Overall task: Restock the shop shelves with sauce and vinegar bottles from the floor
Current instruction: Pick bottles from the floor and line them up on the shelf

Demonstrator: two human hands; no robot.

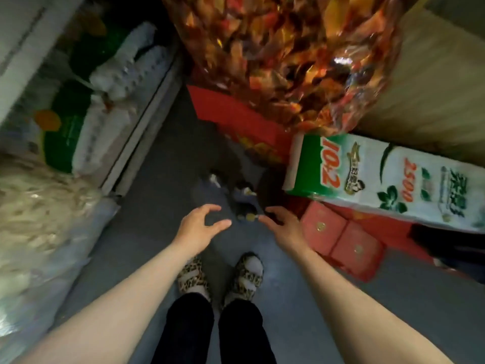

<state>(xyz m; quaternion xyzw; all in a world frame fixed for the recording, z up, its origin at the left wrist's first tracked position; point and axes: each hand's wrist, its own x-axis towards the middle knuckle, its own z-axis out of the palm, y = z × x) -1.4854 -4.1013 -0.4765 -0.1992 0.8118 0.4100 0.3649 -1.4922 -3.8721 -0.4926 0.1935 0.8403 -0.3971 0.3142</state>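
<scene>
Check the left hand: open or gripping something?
Open. The left hand hangs above the floor, thumb and fingers spread in a loose curve with a clear gap between them, and nothing in it.

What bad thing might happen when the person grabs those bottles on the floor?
1. The bottles sit in a dark, blurry clump, so the left hand or right hand might knock one over.
2. The big snack bag hangs right above, so a head could bump it when rising.
3. The red boxes crowd the narrow floor; a foot might trip.

Dim grey floor (157, 200) between a white shelf unit (147, 122) and wall (420, 82)
</scene>
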